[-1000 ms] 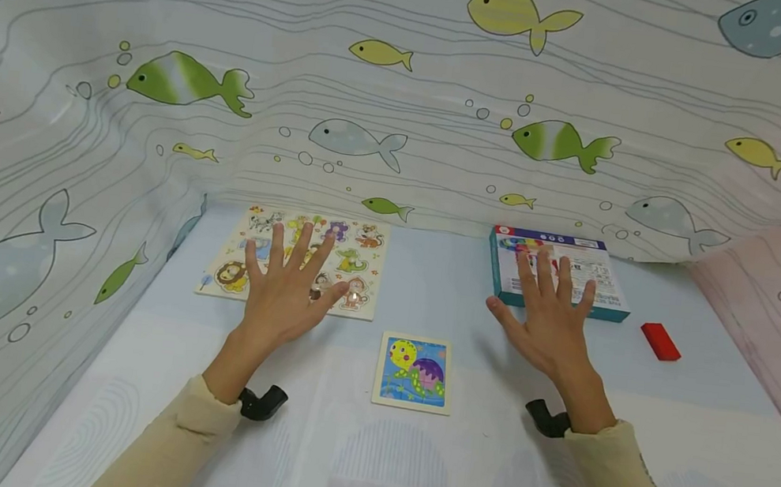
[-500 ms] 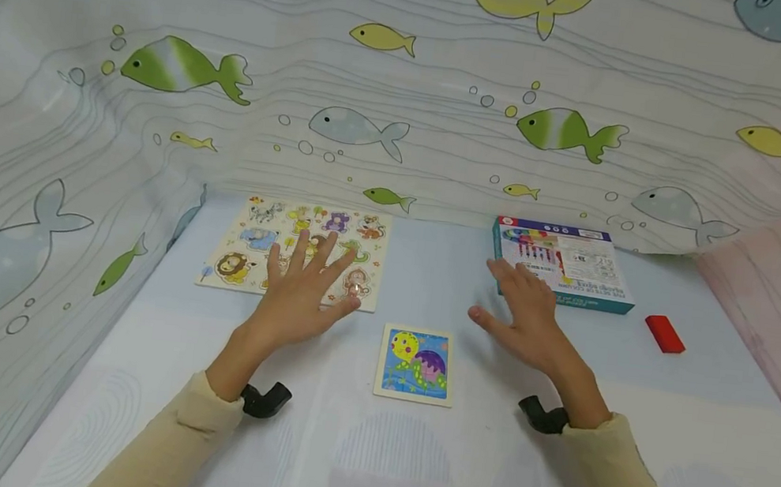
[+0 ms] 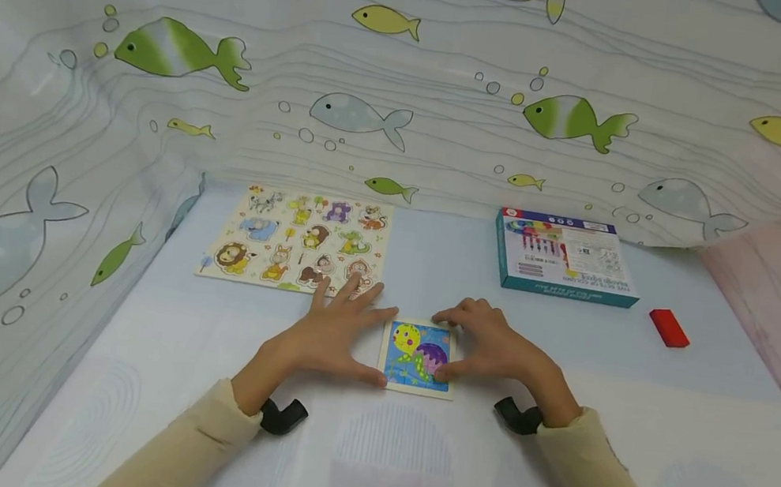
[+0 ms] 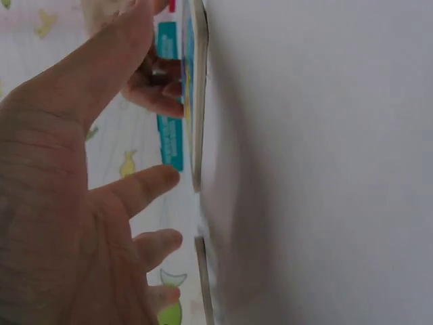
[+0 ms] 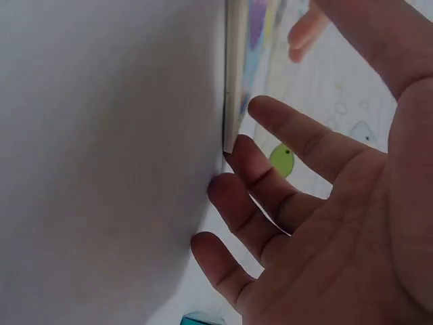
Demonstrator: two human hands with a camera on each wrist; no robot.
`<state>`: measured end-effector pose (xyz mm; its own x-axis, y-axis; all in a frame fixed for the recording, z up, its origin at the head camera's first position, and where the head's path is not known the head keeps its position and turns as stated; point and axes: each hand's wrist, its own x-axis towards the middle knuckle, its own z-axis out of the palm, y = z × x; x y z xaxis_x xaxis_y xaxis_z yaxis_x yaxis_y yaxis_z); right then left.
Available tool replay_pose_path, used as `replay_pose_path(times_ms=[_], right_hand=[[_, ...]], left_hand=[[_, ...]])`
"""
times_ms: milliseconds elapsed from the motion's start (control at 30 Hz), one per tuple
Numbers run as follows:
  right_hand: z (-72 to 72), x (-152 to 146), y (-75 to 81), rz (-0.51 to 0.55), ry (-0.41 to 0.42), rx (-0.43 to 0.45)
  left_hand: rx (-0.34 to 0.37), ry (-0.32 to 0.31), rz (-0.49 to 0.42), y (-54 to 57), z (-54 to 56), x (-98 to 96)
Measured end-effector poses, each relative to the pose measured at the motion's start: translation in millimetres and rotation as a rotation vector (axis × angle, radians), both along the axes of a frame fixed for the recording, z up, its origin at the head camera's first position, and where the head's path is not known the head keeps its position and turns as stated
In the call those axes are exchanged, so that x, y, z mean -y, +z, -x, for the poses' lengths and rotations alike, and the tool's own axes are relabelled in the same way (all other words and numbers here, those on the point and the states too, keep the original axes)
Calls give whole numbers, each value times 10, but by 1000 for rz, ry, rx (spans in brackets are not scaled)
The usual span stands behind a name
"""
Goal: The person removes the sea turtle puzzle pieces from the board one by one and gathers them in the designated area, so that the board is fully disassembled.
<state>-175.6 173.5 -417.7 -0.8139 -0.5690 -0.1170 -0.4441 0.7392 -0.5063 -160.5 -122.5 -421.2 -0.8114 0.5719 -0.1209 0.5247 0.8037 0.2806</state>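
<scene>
A small square turtle puzzle (image 3: pixel 418 350) in a pale frame lies flat on the table between both hands. My left hand (image 3: pixel 326 340) is at its left side, fingers spread, the thumb tip right at the near left corner. Its other fingers point toward a larger animal puzzle board (image 3: pixel 261 250). On the other side, my right hand (image 3: pixel 497 348) reaches over the puzzle's right edge, thumb overlapping the picture and loosely bent fingers around the far right corner. In the right wrist view, fingertips (image 5: pixel 242 145) come right up to the frame's corner.
Behind the right hand lies a flat teal-edged box (image 3: pixel 570 262) with printed pictures. A red block (image 3: pixel 669 327) is at the far right. A fish-patterned cloth (image 3: pixel 444 138) rises behind and beside the table. Black curved pieces (image 3: pixel 282 416) stick out at both wrists.
Both hands have come nearer and inward, from above the animal board and the box to the sides of the turtle puzzle. The right fingers have bent. The view has tilted slightly down.
</scene>
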Motion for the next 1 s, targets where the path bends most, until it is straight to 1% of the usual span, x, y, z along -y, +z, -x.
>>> replay_pose_path(times_ms=[100,200,300,433,533,700,833,933,1000], right_hand=[[-2,38,-14,-28,5,-24],[-6,61,-16,-45,-6,-44],[4,78,-16,-52,-28,-40],[32,88,3,-41,-71,-5],[58,79,17,-25,-83,28],[126,69,12,19,-87,86],[209,94,-29,70,-72,83],[276,127,-59,100,-28,67],[320,153,-74,101,5,63]], left_hand=[[43,-29,11,-21,-26,-57],[48,-44,17,-36,-26,-81],[36,-48,8,-50,-1,-74],[44,-47,-39,-66,33,-37],[44,-49,-80,-89,50,-17],[2,-74,-139,-180,74,-22],[-17,-92,-167,-253,76,-24],[-24,-95,-181,-281,79,-15],[-23,-93,-198,-290,80,-7]])
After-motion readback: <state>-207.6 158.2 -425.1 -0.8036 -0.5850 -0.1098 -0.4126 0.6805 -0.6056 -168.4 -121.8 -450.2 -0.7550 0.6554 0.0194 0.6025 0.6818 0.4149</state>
